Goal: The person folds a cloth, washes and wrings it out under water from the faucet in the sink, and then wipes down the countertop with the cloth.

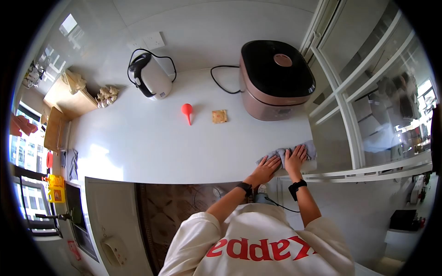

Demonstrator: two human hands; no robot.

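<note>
A grey cloth (311, 150) lies bunched at the right end of the white countertop (152, 152), near its front edge. My left hand (267, 170) rests on the cloth's left part with the fingers stretched out. Beside it, my right hand (294, 162) presses flat on the middle of the cloth, fingers extended toward the upper right. Neither hand visibly grips the fabric. Both wrists wear black bands.
Behind the cloth stands a pink and black rice cooker (277, 80) with a black cord. Farther left are a square cracker-like piece (219, 116), a red rubber bulb (187, 110) and a white kettle (154, 77). A white-framed glass partition (343, 99) borders the right side.
</note>
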